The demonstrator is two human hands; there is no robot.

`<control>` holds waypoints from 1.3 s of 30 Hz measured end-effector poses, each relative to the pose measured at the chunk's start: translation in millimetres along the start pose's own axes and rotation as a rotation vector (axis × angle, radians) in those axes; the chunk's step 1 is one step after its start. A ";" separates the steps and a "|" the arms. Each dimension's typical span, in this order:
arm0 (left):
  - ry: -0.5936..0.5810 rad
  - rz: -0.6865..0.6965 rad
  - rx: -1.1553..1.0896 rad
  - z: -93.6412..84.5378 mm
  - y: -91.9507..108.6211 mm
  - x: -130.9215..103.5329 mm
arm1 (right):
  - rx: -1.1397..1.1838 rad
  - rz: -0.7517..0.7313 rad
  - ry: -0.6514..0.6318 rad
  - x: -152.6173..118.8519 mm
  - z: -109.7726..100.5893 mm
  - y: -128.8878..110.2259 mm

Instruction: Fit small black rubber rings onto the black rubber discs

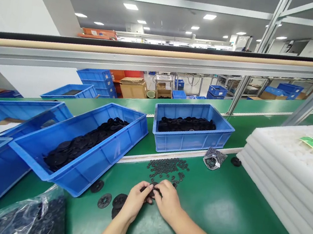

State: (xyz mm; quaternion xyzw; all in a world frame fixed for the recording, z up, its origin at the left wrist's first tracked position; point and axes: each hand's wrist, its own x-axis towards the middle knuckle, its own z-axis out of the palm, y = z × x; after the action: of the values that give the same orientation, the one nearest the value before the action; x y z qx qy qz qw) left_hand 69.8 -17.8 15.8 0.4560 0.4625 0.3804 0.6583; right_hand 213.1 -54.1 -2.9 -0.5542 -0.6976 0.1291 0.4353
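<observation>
My left hand [136, 199] and my right hand [167, 201] meet over the green tabletop, fingers closed around one black disc [153, 187]. Its lower part and most of its face are hidden behind my fingers. Just beyond my fingertips, many small black rings [168, 166] lie scattered. To the left of my left hand are several loose discs: one with a slotted centre [104, 200], a darker disc [119, 200] overlapping another, and a further disc [97, 186] close to a blue bin.
A tilted blue bin [129, 138] and a second blue bin [191, 140] hold piles of black discs. A clear bag of dark parts [36, 216] lies front left. A small bag [214, 159] sits near stacked white foam sheets [283, 180] on the right.
</observation>
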 end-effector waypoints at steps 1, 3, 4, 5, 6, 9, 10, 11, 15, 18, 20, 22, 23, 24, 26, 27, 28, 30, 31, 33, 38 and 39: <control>-0.006 -0.008 -0.017 -0.2 -0.4 -0.5 | -0.002 0.012 0.004 -0.1 0.9 0.8; -0.013 -0.018 -0.047 0.0 -1.5 -1.5 | 0.007 0.038 0.003 -0.5 2.1 1.2; -0.014 -0.026 -0.057 0.1 -2.0 -2.0 | 0.016 0.047 -0.004 -0.5 2.1 0.7; -0.013 -0.034 -0.065 -0.1 -2.3 -2.6 | 0.027 0.050 -0.016 -0.5 1.4 0.0; -0.009 -0.039 -0.070 -0.9 -2.3 -3.4 | 0.036 0.043 -0.027 -0.2 0.1 -1.0; 0.032 -0.032 -0.080 -10.0 1.7 -6.4 | 0.002 0.011 -0.016 2.1 -7.1 -3.4; 0.060 -0.024 -0.079 -15.6 4.7 -7.8 | -0.042 0.016 -0.002 3.3 -9.8 -3.3; 0.095 -0.018 -0.077 -22.5 8.6 -9.4 | -0.103 0.038 0.010 4.6 -12.0 -2.5; 0.259 0.022 -0.051 -57.2 29.5 -18.4 | -0.376 0.227 -0.039 9.6 -14.2 7.4; 0.327 0.049 0.021 -82.6 43.4 -27.1 | -0.469 0.302 -0.120 11.1 -10.9 15.5; 0.358 0.066 0.095 -96.3 48.6 -32.6 | -0.486 0.297 -0.138 10.4 -9.3 18.4; 0.388 0.106 0.203 -107.3 49.6 -36.5 | -0.495 0.285 -0.126 9.4 -8.8 20.5; 0.401 0.130 0.279 -111.6 48.5 -37.8 | -0.499 0.283 -0.116 9.2 -8.8 21.8; 0.408 0.150 0.372 -115.2 46.4 -38.7 | -0.501 0.285 -0.104 9.4 -8.7 23.7; 0.398 0.175 0.591 -119.5 40.1 -39.5 | -0.490 0.296 -0.082 11.0 -8.0 29.0; 0.385 0.187 0.702 -120.0 36.4 -39.7 | -0.481 0.302 -0.068 12.2 -7.4 32.1; 0.370 0.200 0.804 -119.4 32.5 -39.6 | -0.470 0.305 -0.053 13.5 -6.9 35.2; 0.333 0.216 0.969 -116.0 25.1 -38.9 | -0.451 0.306 -0.019 15.7 -6.2 40.6; 0.310 0.214 1.031 -113.7 22.0 -38.1 | -0.443 0.304 -0.004 16.5 -6.2 42.6; 0.250 0.202 1.119 -109.7 17.3 -34.9 | -0.430 0.300 0.008 17.2 -6.7 44.6; 0.160 0.208 1.154 -103.3 19.8 -21.0 | -0.399 0.301 -0.027 15.9 -9.3 42.0; 0.166 0.209 1.139 -100.9 22.6 -18.3 | -0.389 0.303 -0.032 15.6 -9.9 41.1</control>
State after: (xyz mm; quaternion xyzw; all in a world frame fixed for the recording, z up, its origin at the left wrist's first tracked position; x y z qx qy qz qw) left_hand -33.6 -3.0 26.4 0.7499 0.5967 0.1691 0.2302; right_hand 247.6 -28.8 -17.2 -0.7237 -0.6252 0.0648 0.2849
